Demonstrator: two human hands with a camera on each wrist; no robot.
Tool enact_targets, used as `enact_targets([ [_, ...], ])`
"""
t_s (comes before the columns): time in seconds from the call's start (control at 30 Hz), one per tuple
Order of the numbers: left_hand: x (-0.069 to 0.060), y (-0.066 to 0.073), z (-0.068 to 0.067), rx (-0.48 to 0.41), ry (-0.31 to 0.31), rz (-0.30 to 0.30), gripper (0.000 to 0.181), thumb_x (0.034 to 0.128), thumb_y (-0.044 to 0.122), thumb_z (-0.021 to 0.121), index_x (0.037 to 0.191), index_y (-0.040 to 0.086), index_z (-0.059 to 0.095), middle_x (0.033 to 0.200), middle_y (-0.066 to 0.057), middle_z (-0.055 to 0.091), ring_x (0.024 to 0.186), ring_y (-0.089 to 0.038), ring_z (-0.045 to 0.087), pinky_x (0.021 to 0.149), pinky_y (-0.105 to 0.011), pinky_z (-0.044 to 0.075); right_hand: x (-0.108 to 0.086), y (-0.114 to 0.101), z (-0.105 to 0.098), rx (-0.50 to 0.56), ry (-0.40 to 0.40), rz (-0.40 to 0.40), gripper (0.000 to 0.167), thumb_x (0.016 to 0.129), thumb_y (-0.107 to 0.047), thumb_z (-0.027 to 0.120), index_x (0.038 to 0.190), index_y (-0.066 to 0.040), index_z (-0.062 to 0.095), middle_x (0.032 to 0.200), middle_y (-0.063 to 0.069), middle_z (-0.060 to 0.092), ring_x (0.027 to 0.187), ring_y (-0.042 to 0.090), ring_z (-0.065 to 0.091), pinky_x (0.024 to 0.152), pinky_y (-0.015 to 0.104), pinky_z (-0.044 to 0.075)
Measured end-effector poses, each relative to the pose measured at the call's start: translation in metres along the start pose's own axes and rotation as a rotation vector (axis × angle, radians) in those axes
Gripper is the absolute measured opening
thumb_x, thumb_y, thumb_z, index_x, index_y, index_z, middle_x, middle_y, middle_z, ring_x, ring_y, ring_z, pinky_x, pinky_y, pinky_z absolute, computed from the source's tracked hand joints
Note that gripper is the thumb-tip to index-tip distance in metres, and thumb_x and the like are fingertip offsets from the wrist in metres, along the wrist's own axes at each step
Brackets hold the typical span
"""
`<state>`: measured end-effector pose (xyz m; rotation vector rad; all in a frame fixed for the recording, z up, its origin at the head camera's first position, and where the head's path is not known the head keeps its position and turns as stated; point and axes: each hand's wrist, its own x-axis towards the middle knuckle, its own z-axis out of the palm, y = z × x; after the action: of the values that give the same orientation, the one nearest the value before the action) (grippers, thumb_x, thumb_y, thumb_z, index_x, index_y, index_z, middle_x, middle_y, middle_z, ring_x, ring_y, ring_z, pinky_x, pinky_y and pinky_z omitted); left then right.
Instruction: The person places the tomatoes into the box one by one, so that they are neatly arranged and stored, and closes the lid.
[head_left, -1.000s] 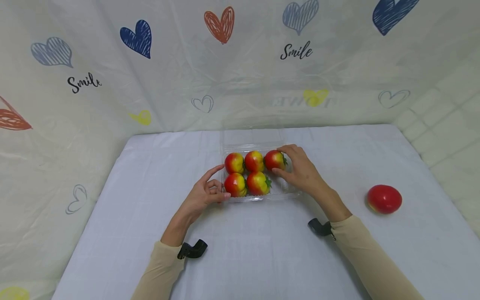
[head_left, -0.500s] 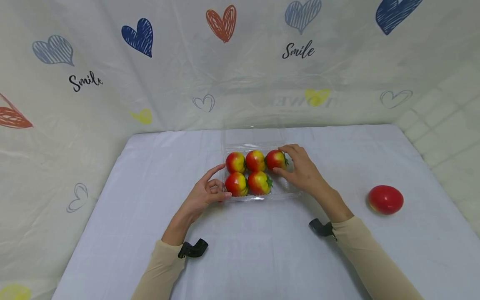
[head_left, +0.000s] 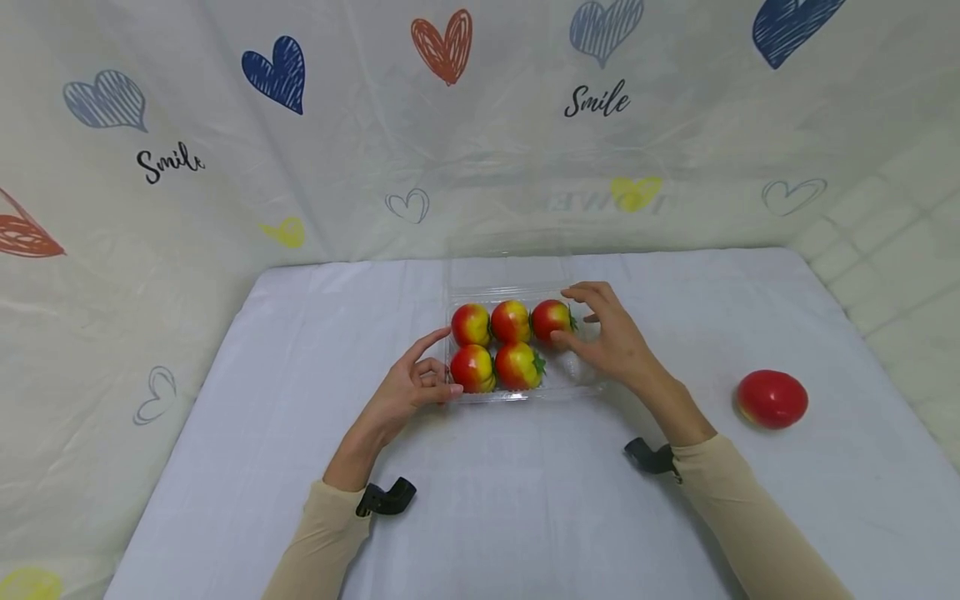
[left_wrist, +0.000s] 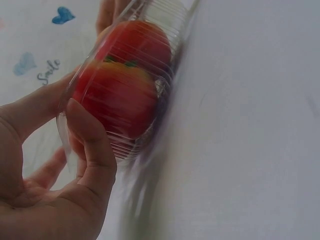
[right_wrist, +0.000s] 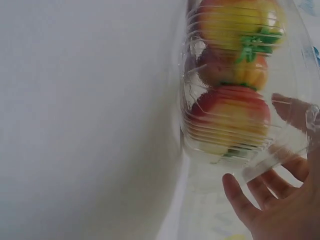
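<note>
A clear plastic clamshell container [head_left: 558,382] lies with its lid [head_left: 510,268] raised at the back. Inside sit several red-and-yellow tomatoes with green leafy tops: three along the back and two in front. My left hand [head_left: 401,392] pinches the container's left rim between thumb and fingers, beside the front-left tomato [left_wrist: 117,100]. At the other end my right hand [head_left: 618,343] is spread around the back-right tomato [head_left: 551,320]. Its fingers are parted and grip nothing, as the right wrist view also shows through the container wall [right_wrist: 200,145]. The front-right corner holds no tomato.
A loose tomato [head_left: 772,399], mostly red, lies on the white tablecloth [head_left: 510,500] to the right of my right forearm. Behind the table hangs a pale curtain [head_left: 337,167] printed with hearts and words. Black wrist cameras sit on both wrists.
My right hand has let go of the back-right tomato; its fingers have spread and it has drawn slightly right. The left hand has kept its hold on the container.
</note>
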<state>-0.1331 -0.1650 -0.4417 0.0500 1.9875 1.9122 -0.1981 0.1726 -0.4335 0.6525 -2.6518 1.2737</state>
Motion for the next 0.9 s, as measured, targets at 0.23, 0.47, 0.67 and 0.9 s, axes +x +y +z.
enact_targets([
  [0.23, -0.001, 0.001, 0.0, 0.002, 0.004, -0.003, 0.083, 0.0904, 0.007, 0.079, 0.159, 0.033, 0.038, 0.089, 0.001, 0.055, 0.077, -0.016, 0.058, 0.076, -0.025, 0.055, -0.003, -0.002, -0.012, 0.028, 0.04, 0.018, 0.058, 0.089, -0.015, 0.082, 0.141, -0.003, 0.057, 0.145, 0.018, 0.049, 0.133, 0.038, 0.052, 0.101, 0.059, 0.054],
  [0.47, 0.0, -0.001, 0.0, 0.004, 0.004, -0.011, 0.083, 0.0902, 0.008, 0.079, 0.158, 0.035, 0.039, 0.089, 0.002, 0.055, 0.078, -0.016, 0.058, 0.077, -0.026, 0.055, -0.009, -0.004, -0.025, 0.038, 0.055, 0.041, 0.054, 0.092, -0.015, 0.08, 0.14, -0.003, 0.058, 0.142, 0.017, 0.05, 0.13, 0.04, 0.053, 0.101, 0.062, 0.053],
  [0.67, 0.001, -0.003, -0.001, -0.004, -0.002, -0.01, 0.084, 0.0902, 0.007, 0.079, 0.159, 0.033, 0.038, 0.088, 0.002, 0.055, 0.078, -0.016, 0.058, 0.076, -0.026, 0.054, -0.017, -0.004, -0.033, 0.022, 0.064, 0.055, 0.052, 0.092, -0.021, 0.081, 0.139, -0.011, 0.06, 0.141, 0.014, 0.053, 0.129, 0.035, 0.055, 0.1, 0.043, 0.056],
  [0.9, 0.001, -0.003, -0.001, -0.005, 0.0, -0.013, 0.083, 0.0903, 0.008, 0.079, 0.158, 0.034, 0.038, 0.089, 0.002, 0.055, 0.079, -0.017, 0.058, 0.077, -0.026, 0.056, -0.024, -0.003, -0.042, 0.027, 0.088, 0.071, 0.05, 0.092, -0.019, 0.081, 0.137, -0.011, 0.062, 0.14, 0.011, 0.055, 0.126, 0.027, 0.055, 0.095, 0.017, 0.05],
])
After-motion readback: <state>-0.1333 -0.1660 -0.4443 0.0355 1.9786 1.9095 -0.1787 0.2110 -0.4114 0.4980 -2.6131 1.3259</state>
